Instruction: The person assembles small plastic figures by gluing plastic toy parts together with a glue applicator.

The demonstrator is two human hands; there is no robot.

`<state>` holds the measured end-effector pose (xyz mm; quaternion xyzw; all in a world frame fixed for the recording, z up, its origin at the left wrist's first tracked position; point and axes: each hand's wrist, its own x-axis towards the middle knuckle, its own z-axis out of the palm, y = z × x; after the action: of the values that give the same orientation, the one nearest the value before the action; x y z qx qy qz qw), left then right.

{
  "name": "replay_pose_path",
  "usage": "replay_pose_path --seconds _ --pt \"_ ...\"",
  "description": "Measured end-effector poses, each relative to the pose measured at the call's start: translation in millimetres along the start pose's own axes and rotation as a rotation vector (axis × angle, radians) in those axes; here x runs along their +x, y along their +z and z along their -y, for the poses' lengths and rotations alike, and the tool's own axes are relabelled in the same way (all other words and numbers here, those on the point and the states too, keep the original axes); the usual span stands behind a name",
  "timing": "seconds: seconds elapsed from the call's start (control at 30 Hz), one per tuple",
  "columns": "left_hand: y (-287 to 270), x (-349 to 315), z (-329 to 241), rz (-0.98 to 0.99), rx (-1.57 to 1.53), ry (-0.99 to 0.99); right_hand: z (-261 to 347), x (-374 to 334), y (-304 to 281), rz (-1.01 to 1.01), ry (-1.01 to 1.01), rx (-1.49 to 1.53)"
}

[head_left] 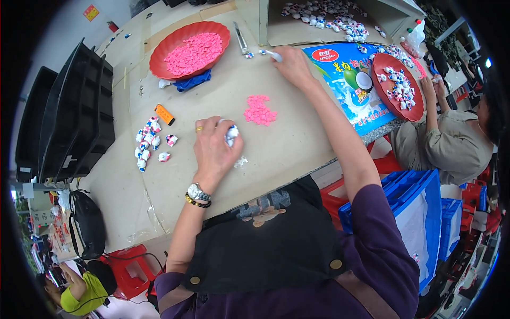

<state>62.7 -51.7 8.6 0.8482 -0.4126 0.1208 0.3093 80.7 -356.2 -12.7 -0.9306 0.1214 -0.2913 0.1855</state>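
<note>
My left hand (215, 149), wearing a ring, rests low over the table with its fingers curled around a small white and blue figurine (231, 135). Farther off, my right hand (293, 65) pinches a small white narrow-tipped thing (275, 55) whose kind I cannot make out. Between the hands lies a loose heap of small pink pieces (259, 110). Left of my left hand sit several white, blue and pink figurines (147, 139), beside a small orange object (164, 114). Metal tweezers (240, 38) lie near the red bowl (224, 47), which holds more pink pieces (192, 53).
Black stacked trays (79, 106) border the table's left side. A blue printed sheet (348, 87) and a red dish (378, 80) of figurines are at right, near a co-worker (446, 133). More figurines (329, 16) fill a box at the back. Blue crates (430, 212) stand right of me.
</note>
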Motion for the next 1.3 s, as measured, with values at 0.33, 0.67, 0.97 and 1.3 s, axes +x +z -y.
replay_pose_path --seconds 0.33,0.67,0.97,1.3 --pt "-1 -12 -3 0.126 -0.044 0.185 20 -14 -45 -0.126 0.361 0.523" --pt "-28 -50 5 0.066 -0.087 -0.052 59 -113 -74 -0.064 0.6 1.014" --pt "-41 -66 29 0.044 -0.112 -0.142 110 -141 -74 0.04 0.516 1.197" --pt "-44 -61 24 0.062 -0.086 -0.165 138 -157 -83 0.201 0.43 1.114"
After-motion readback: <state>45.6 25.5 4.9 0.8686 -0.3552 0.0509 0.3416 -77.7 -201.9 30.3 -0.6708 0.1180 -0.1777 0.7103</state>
